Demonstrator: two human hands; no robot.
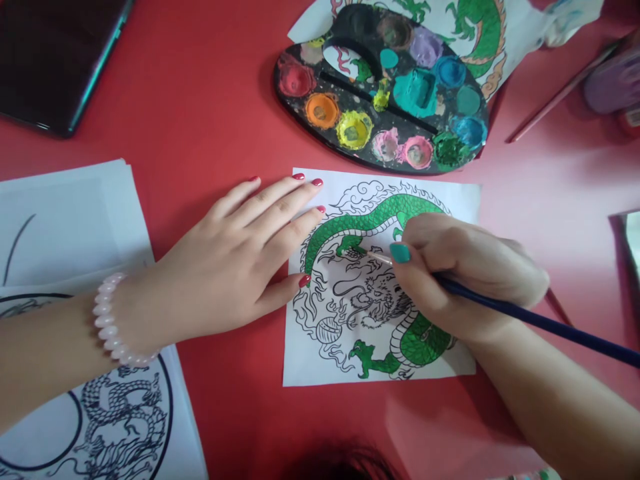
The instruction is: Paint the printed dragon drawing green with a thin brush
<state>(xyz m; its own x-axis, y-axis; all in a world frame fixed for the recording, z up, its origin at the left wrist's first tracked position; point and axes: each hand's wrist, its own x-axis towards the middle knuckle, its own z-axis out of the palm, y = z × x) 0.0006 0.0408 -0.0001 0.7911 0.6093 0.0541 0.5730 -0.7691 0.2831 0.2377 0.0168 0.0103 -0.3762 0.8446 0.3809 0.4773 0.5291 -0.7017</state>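
Observation:
A sheet with a printed dragon drawing (310,363) lies on the red table; the dragon's body and legs are partly green, its head still black and white. My left hand (250,260) rests flat, fingers stretched out, the fingertips on the sheet's left edge. In a pinch, my right hand (460,273) grips a blue-handled paintbrush (540,323). The brush tip touches the dragon's upper leg, which has green paint on it. Above the sheet lies a black paint palette (345,150) with wells of several colours. My right hand covers part of the drawing's right side.
Left of my arm lie papers (75,220), one printed with a dragon ring. A dark glossy device (55,60) sits at the upper left. Another green dragon picture (480,40) is under the palette. A thin pink brush (555,100) leans near a purple jar (613,83).

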